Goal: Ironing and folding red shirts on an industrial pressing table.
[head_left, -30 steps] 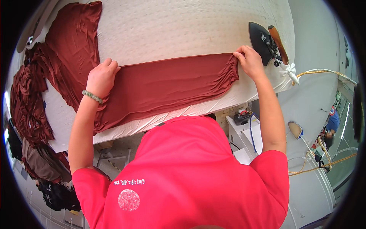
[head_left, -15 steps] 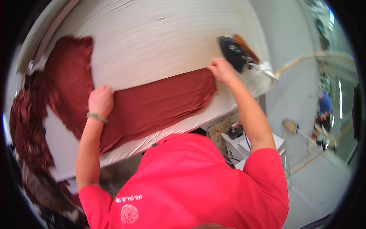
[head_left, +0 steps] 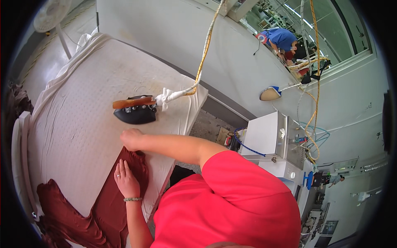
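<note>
Garment (head_left: 103,211) | left hand (head_left: 126,180) flat, fingers together | right hand (head_left: 131,139) gripping edge | iron (head_left: 135,110) just beyond

We saw a dark red garment (head_left: 103,206) on the white, dotted ironing board cover (head_left: 78,124). The iron (head_left: 134,110) was black with a brown wooden handle, its cord (head_left: 202,58) yellow-and-white. We wore a bright pink shirt (head_left: 231,202) and a pale green beaded bracelet (head_left: 132,199).

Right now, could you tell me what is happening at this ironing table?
A person in a red shirt is working a dark red garment on the white padded table. The left hand lies flat on the cloth, and the right hand is at its end. The iron rests untouched just beyond the hands.
</note>
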Available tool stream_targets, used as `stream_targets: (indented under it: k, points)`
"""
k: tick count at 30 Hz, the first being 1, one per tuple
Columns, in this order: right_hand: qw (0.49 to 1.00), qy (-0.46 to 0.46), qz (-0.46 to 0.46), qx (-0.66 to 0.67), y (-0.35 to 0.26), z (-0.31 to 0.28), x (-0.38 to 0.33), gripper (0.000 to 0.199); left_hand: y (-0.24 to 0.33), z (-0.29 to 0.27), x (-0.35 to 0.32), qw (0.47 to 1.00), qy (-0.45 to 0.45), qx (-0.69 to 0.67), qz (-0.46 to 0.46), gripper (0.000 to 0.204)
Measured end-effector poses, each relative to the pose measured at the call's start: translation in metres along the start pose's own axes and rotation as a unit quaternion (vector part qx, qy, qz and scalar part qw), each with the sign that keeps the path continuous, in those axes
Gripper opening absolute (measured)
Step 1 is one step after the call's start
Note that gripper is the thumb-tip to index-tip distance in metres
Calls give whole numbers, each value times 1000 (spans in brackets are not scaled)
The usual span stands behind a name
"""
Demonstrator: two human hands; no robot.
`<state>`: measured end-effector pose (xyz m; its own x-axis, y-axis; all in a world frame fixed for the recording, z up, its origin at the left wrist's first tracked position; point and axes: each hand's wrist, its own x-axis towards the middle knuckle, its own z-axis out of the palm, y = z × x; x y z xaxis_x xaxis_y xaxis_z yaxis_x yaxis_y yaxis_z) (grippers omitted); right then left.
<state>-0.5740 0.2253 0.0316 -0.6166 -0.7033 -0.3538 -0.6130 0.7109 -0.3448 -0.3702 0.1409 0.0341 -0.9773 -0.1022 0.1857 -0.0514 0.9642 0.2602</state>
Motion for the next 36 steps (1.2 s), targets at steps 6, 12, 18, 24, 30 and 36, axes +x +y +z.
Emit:
stream_targets:
  k: [6, 12, 18, 24, 30, 36]
  points:
    - [999, 8, -47, 27, 3, -5, 6, 17, 20, 12, 35, 999, -24, 25, -5, 52]
    - [994, -5, -100, 35, -3, 2, 14, 17, 30, 9, 48, 997, -57, 44, -12, 54]
    - [905, 296, -304, -29, 34, -80, -29, 23, 53, -7, 60, 994, -60, -56, -76, 46]
    - [972, 209, -30, -106, 107, -113, -11, 50, 63, 29, 67, 990, -61, 42, -117, 52]
    - [991, 69, 69, -96, 40, -123, 40, 40, 61, 38, 58, 985, -62, 73, -144, 50]
    - [955, 11, -278, -104, -46, -96, 70, 40, 61, 44, 57, 983, -42, 106, -142, 47]
